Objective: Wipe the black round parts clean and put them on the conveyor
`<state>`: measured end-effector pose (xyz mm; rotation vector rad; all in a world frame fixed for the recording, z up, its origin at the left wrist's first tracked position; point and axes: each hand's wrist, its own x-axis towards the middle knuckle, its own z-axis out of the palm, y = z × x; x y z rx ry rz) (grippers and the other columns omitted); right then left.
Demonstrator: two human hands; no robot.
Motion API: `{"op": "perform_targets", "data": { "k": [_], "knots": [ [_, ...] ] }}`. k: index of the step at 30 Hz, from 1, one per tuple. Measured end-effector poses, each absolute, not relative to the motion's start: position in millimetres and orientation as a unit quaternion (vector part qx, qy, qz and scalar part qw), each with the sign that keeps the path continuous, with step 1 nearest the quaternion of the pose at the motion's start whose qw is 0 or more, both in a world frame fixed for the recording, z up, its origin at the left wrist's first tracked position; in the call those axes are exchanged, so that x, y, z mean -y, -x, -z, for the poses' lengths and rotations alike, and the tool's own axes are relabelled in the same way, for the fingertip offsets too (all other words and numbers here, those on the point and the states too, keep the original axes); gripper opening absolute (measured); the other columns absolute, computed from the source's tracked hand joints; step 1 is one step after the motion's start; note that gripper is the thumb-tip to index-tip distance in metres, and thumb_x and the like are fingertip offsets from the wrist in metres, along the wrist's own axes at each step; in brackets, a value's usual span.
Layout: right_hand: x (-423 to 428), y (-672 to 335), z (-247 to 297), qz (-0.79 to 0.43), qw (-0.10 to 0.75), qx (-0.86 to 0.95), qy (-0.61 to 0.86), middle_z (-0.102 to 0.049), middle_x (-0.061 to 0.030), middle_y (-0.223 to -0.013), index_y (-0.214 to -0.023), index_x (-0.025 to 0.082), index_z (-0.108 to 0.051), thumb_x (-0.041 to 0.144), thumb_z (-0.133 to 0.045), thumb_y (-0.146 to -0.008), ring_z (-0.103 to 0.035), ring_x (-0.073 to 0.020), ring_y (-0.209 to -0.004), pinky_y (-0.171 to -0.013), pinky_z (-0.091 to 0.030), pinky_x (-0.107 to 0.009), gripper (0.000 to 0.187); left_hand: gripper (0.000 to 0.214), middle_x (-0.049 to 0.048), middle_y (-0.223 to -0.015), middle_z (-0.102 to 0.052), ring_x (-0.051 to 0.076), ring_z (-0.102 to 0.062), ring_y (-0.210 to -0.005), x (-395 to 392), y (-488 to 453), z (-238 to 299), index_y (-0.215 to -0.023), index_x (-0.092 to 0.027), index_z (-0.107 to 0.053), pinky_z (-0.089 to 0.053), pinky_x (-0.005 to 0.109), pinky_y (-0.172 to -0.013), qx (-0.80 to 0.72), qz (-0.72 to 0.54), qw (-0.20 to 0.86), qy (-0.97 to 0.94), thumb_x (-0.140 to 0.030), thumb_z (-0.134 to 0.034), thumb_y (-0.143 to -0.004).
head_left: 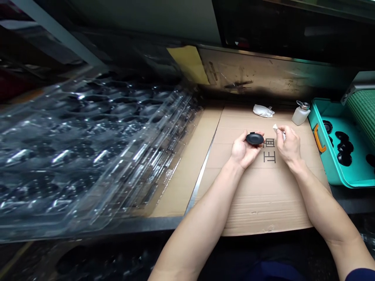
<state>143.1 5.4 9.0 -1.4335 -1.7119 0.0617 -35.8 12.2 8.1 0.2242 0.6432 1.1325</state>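
Note:
My left hand (244,150) holds a small round black disc (254,138) at its fingertips, above a sheet of brown cardboard (258,195). My right hand (287,144) is closed in a pinch on a small white wipe (277,127), a short way right of the disc. The two hands are close together but apart.
A stack of clear plastic blister trays (88,144) fills the left side. A white dispenser bottle (300,113) and a crumpled white cloth (263,111) sit at the back of the cardboard. A teal tray (331,164) holding several black discs stands at the right.

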Motion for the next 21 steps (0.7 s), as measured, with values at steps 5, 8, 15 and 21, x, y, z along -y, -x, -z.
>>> {"op": "perform_targets", "data": {
  "k": [5,8,15,21],
  "knots": [
    [-5.9,-143.3,-5.7,-0.059,0.434,0.667,0.603,-0.072,-0.0100,-0.100,-0.106,0.022,-0.056,0.036,-0.044,-0.103,-0.067,-0.0249,-0.091,-0.082,-0.050,-0.037,0.018,0.053,0.0159,-0.101,-0.072,0.019,-0.070,-0.086,-15.1,36.6,-4.4,-0.093,-0.013,-0.068,-0.059,0.029,-0.071,-0.282,-0.527,0.797,-0.087,-0.053,-0.037,-0.108],
    [-6.2,-142.9,-4.6,-0.058,0.435,0.677,0.591,-0.073,-0.0101,-0.102,-0.105,0.023,-0.056,0.036,-0.044,-0.102,-0.067,-0.0251,-0.094,-0.085,-0.051,-0.037,0.017,0.059,0.0163,-0.100,-0.072,0.019,-0.071,-0.086,-15.7,37.7,-3.5,-0.091,-0.013,-0.068,-0.060,0.027,-0.068,-0.281,-0.528,0.796,-0.092,-0.061,-0.039,-0.106],
    [-5.0,-139.4,-4.8,-0.048,0.419,0.700,0.576,-0.074,-0.0111,-0.108,-0.105,0.023,-0.059,0.034,-0.045,-0.102,-0.068,-0.0265,-0.098,-0.089,-0.051,-0.040,0.019,0.064,0.0193,-0.100,-0.074,0.019,-0.071,-0.083,-12.5,37.7,-5.7,-0.088,-0.011,-0.071,-0.061,0.025,-0.063,-0.278,-0.521,0.802,-0.089,-0.066,-0.041,-0.103],
    [-4.3,-137.9,-5.8,-0.045,0.418,0.711,0.564,-0.073,-0.0115,-0.106,-0.104,0.021,-0.062,0.033,-0.044,-0.102,-0.068,-0.0254,-0.096,-0.087,-0.052,-0.038,0.021,0.066,0.0178,-0.092,-0.074,0.016,-0.070,-0.076,-9.0,37.5,-12.4,-0.083,-0.010,-0.070,-0.057,0.020,-0.055,-0.263,-0.513,0.815,-0.059,-0.060,-0.035,-0.107]
  ]
}}
